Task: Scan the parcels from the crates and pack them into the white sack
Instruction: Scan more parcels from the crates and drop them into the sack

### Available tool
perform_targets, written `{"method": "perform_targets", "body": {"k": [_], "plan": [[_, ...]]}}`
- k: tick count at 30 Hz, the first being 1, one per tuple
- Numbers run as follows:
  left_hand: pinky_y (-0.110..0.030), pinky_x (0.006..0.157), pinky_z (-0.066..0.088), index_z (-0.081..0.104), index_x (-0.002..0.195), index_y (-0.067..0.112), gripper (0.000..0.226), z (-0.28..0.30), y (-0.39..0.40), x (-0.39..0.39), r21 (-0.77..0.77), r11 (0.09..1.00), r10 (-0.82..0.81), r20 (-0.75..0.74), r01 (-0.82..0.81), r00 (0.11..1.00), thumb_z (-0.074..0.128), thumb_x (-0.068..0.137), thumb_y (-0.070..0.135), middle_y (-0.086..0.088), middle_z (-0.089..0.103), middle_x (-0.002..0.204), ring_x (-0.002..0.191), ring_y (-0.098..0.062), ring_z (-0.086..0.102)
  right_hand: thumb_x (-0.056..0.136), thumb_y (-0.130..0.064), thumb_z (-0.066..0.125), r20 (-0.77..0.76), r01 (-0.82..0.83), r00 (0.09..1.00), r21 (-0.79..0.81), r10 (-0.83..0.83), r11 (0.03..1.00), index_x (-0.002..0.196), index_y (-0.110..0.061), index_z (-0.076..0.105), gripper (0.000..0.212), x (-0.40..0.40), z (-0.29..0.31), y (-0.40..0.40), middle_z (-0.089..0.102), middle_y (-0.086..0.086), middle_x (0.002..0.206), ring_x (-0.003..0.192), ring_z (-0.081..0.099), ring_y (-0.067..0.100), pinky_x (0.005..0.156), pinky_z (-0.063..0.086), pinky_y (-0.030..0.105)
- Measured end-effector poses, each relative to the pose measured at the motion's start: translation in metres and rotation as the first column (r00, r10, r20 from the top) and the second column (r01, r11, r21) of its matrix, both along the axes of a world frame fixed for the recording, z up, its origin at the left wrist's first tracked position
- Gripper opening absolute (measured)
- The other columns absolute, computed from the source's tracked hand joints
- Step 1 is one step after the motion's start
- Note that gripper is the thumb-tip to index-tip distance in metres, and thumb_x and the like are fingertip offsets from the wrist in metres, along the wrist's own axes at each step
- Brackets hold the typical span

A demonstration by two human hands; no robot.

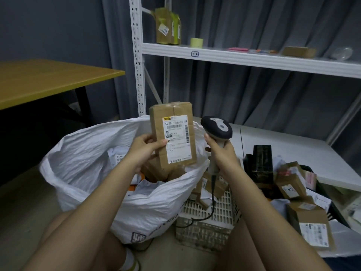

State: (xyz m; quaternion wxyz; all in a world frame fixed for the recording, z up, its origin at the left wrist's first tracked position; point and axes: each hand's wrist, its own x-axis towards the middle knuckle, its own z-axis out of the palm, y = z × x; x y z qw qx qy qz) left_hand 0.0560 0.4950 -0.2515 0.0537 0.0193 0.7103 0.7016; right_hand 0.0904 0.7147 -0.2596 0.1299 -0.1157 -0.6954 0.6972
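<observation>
Floor: open white sack; white slatted crate beside it.
White metal shelf, tagged "6-2": taped cardboard box, tape roll, pink pad, flat carton.
Wooden tabletop.

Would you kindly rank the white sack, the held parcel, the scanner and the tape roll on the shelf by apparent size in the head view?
1. white sack
2. parcel
3. scanner
4. tape roll, though it sits farther away.

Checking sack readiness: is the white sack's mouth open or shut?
Open: the white sack gapes, with parcels visible inside its mouth.
</observation>
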Motion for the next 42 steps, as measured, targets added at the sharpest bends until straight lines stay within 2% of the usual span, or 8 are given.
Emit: {"method": "perform_targets", "body": {"k": [2, 5, 11, 26, 29, 32, 35, 42], "plan": [[-0.018, 0.063, 0.051, 0.057, 0.127, 0.013, 0.044, -0.004, -0.002, -0.009, -0.008, 0.996, 0.094, -0.036, -0.094, 0.995, 0.070, 0.084, 0.015, 0.000, 0.067, 0.116, 0.092, -0.008, 0.065, 0.084, -0.041, 0.071, 0.019, -0.055, 0.998, 0.044, 0.054, 0.998, 0.126, -0.018, 0.055, 0.050, 0.003, 0.001, -0.003, 0.068, 0.000, 0.099, 0.093, 0.067, 0.020, 0.084, 0.052, 0.038], [-0.025, 0.075, 0.051, 0.055, 0.131, 0.012, 0.048, -0.010, -0.003, -0.021, -0.040, 0.991, 0.127, -0.040, -0.128, 0.991, 0.069, 0.085, 0.014, -0.004, 0.065, 0.121, 0.096, -0.015, 0.063, 0.086, -0.035, 0.071, 0.056, -0.184, 0.982, 0.100, 0.179, 0.978, 0.117, -0.017, 0.058, 0.038, 0.013, 0.004, -0.012, 0.064, 0.002, 0.085, 0.072, 0.060, 0.016, 0.066, 0.050, 0.028], [-0.035, 0.086, 0.052, 0.054, 0.132, 0.014, 0.046, -0.015, -0.003, -0.033, -0.106, 0.985, 0.133, -0.014, -0.134, 0.991, 0.066, 0.088, 0.017, -0.005, 0.063, 0.124, 0.100, -0.019, 0.062, 0.081, -0.022, 0.077, 0.068, -0.308, 0.951, 0.214, 0.300, 0.927, 0.079, -0.008, 0.065, 0.018, 0.031, 0.003, -0.026, 0.056, 0.003, 0.056, 0.046, 0.049, 0.010, 0.047, 0.043, 0.019], [-0.043, 0.094, 0.051, 0.054, 0.129, 0.013, 0.044, -0.021, -0.006, -0.037, -0.152, 0.978, 0.142, 0.004, -0.140, 0.990, 0.066, 0.088, 0.018, -0.005, 0.063, 0.124, 0.105, -0.022, 0.062, 0.081, -0.022, 0.076, 0.048, -0.250, 0.968, 0.142, 0.246, 0.958, 0.069, -0.011, 0.062, 0.021, 0.031, -0.001, -0.025, 0.052, 0.005, 0.054, 0.048, 0.048, 0.015, 0.050, 0.044, 0.026], [-0.046, 0.095, 0.050, 0.054, 0.128, 0.013, 0.044, -0.029, -0.013, -0.040, -0.322, 0.932, 0.169, -0.024, -0.168, 0.985, 0.066, 0.088, 0.026, -0.007, 0.061, 0.127, 0.109, -0.026, 0.060, 0.081, -0.022, 0.077, 0.066, -0.192, 0.980, 0.083, 0.186, 0.978, 0.067, -0.012, 0.062, 0.022, 0.029, -0.002, -0.023, 0.053, 0.004, 0.052, 0.047, 0.048, 0.015, 0.050, 0.045, 0.027], [-0.046, 0.104, 0.040, 0.034, 0.144, 0.016, 0.061, -0.038, -0.019, -0.043, -0.605, 0.765, 0.204, -0.099, -0.221, 0.974, 0.061, 0.091, 0.027, -0.011, 0.029, 0.152, 0.131, -0.034, 0.041, 0.081, -0.020, 0.077, 0.078, -0.128, 0.989, 0.021, 0.126, 0.992, 0.069, -0.010, 0.061, 0.022, 0.027, -0.007, -0.021, 0.051, 0.004, 0.052, 0.045, 0.047, 0.015, 0.050, 0.043, 0.028], [-0.048, 0.115, 0.024, 0.017, 0.152, 0.022, 0.074, -0.042, -0.018, -0.043, -0.633, 0.754, 0.164, -0.080, -0.177, 0.983, 0.060, 0.092, 0.027, -0.010, -0.003, 0.160, 0.145, -0.036, 0.012, 0.082, -0.018, 0.076, 0.083, -0.111, 0.990, -0.009, 0.112, 0.994, 0.073, -0.009, 0.061, 0.020, 0.023, -0.014, -0.015, 0.050, 0.004, 0.053, 0.045, 0.046, 0.014, 0.048, 0.043, 0.027], [-0.033, 0.110, 0.029, 0.041, 0.141, 0.020, 0.045, -0.022, 0.043, -0.018, -0.528, 0.844, -0.083, -0.297, -0.091, 0.951, 0.051, 0.097, 0.022, -0.001, 0.034, 0.150, 0.137, -0.020, 0.034, 0.082, -0.014, 0.076, 0.095, 0.053, 0.995, -0.125, -0.041, 0.991, 0.075, -0.008, 0.060, 0.019, 0.015, -0.045, 0.025, 0.049, 0.005, 0.053, 0.041, 0.045, 0.014, 0.044, 0.043, 0.025]]}}
